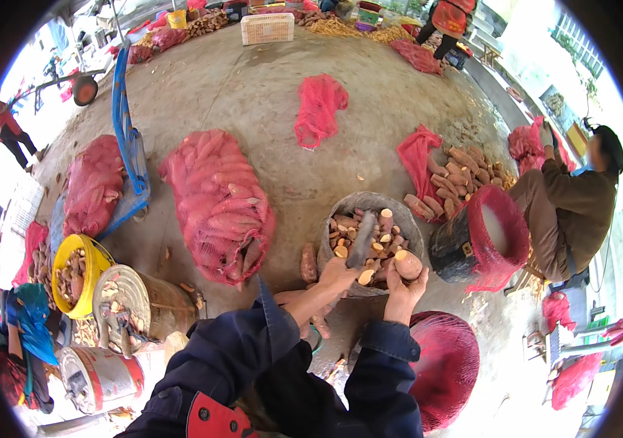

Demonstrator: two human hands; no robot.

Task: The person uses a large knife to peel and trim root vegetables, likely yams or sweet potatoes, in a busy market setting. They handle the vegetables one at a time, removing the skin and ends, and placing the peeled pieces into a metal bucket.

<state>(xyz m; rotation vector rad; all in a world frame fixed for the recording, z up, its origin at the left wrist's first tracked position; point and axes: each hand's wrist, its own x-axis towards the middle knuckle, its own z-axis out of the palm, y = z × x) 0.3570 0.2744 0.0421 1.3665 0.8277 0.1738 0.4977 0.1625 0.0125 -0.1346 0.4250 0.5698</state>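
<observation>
My left hand (338, 276) grips a knife; its broad dark blade (363, 238) points away from me over a round grey basin (414, 230). Cut sweet potato pieces (380, 247) lie in that basin. In my right hand (405, 287) is a sweet potato (408, 265) with a pale cut end, held at the basin's near right edge. One whole sweet potato (309, 263) lies on the floor left of the basin, and more lie beneath my left forearm.
A full red mesh sack (218, 202) lies to the left. Right of the basin stand a black bucket (451, 246) with red mesh and a seated person (574, 202). A red mesh-lined container (445, 367) is near my right sleeve. Sweet potatoes (459, 175) are piled beyond the bucket.
</observation>
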